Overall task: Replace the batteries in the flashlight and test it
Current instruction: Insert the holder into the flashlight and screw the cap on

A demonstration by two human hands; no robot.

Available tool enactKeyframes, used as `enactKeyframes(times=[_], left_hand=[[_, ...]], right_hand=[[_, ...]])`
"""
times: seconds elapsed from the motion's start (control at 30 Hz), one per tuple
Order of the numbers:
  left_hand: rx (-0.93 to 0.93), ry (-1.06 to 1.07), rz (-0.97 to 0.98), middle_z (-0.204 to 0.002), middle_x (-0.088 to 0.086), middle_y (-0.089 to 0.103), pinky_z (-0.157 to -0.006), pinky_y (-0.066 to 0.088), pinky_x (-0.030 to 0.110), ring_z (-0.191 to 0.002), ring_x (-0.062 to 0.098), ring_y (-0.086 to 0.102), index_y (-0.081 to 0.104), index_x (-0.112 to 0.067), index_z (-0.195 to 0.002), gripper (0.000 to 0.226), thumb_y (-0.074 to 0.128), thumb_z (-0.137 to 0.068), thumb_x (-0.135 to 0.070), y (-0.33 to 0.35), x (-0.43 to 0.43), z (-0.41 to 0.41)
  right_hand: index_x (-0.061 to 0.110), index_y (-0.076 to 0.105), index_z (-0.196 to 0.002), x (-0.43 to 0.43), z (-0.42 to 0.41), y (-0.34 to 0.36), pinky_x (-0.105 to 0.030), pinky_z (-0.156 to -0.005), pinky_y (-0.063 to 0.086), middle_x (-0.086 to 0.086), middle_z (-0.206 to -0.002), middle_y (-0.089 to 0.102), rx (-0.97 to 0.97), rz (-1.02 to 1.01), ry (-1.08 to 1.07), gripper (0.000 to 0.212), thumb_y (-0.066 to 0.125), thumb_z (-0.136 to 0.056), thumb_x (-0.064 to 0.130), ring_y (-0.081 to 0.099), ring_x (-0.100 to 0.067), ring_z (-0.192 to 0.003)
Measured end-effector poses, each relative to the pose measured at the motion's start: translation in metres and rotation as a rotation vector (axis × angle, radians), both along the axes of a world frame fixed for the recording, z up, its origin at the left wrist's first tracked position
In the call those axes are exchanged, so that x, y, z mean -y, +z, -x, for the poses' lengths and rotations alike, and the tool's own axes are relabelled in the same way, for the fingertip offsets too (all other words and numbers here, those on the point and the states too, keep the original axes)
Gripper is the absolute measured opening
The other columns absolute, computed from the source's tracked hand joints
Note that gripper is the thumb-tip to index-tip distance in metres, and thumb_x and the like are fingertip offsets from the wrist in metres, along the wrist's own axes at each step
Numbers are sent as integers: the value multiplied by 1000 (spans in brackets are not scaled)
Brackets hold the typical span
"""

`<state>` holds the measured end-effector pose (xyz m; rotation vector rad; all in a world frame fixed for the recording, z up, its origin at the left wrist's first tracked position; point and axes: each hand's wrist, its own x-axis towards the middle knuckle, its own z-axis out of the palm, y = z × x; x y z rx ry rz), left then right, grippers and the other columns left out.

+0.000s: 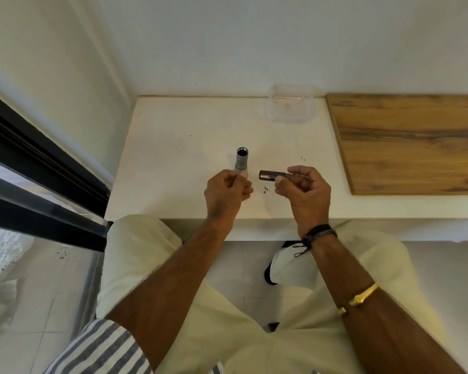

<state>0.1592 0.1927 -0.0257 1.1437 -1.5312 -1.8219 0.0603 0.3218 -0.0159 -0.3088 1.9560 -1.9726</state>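
Left hand (225,190): fingers curled closed around the lower end of a silver cylindrical metal flashlight body (241,159), thumb pressed against its side. The tube stands upright above the white tabletop (173,157), its open dark end facing up. Wrist bent slightly back, forearm bare, running up from a striped blue-and-white sleeve (103,346).

Right hand (304,190): thumb and fingers pinched shut on one end of a brown cylindrical battery (272,175). The battery lies horizontal, its free end pointing toward the flashlight, just beside it, not touching. Dark braided bands (319,233) circle the wrist; a gold bangle (361,298) sits further along the forearm.

A clear plastic container (291,106) stands at the table's far edge.
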Motion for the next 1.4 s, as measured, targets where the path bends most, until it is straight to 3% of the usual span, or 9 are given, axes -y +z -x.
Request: enactKeyframes(times=[0.13,0.23,0.4,0.53,0.63,0.8,1.13,1.3,1.4], left_hand=[[226,86,412,-94,-2,70,-73,59,30,-76,9,65,61,-16,-117,37,75,-86,-31,3,16,13],[293,-30,499,-113,1,58,-80,51,22,-92,12,59,55,-21,-135,52,73,-88,-33,1,29,22],[267,-170,587,-125,6,59,-98,44,28,-115,21,55,61,-16,-129,35,64,-95,-23,-6,37,24],[254,-245,641,-116,-1,65,-78,41,13,-100,16,59,56,-13,-125,29,57,-99,-26,-3,33,19],[239,-325,732,-106,1,69,-74,50,25,-87,15,61,53,-15,-121,25,53,-100,-28,-1,25,9],[293,-397,906,-107,1,67,-80,49,38,-94,19,53,57,-18,-122,26,54,-99,-32,2,16,-6],[346,-503,1075,-102,2,64,-81,44,37,-93,20,47,58,-21,-125,29,54,-99,-34,3,8,-17],[360,-513,1077,-104,2,64,-84,43,38,-98,22,48,58,-21,-127,31,52,-100,-34,4,3,-15],[370,-512,1070,-104,1,64,-84,43,37,-99,21,47,58,-22,-127,31,51,-100,-34,4,4,-14]], right_hand=[[7,72,-97,-1,8,-3,-35,-71,64,-11,-80,76,144,149,-38,15,80,-84,5,74,-24,-72],[7,74,-96,-2,9,-6,-32,-69,63,-11,-82,78,188,203,-58,12,79,-85,6,75,-22,-73],[8,75,-96,-1,11,-7,-32,-69,63,-11,-86,79,198,242,-65,9,77,-88,6,75,-23,-74],[7,74,-96,1,12,-6,-32,-70,63,-9,-85,78,185,252,-66,8,76,-88,6,75,-22,-74],[6,74,-97,1,12,-5,-32,-70,63,-10,-86,78,173,265,-64,9,76,-89,6,74,-23,-74],[4,73,-100,-3,11,0,-34,-72,63,-10,-86,78,148,298,-65,12,76,-89,6,75,-24,-76],[4,75,-100,-9,0,1,-55,-77,63,-23,-97,74,-118,86,73,13,78,-87,6,73,-34,-81],[10,77,-96,-5,-10,0,-45,-64,64,20,-81,73,-241,-89,125,9,79,-87,12,72,-14,-75],[8,78,-100,-2,-11,-1,-41,-61,64,10,-88,75,-261,-139,124,12,77,-90,14,72,-16,-80]])
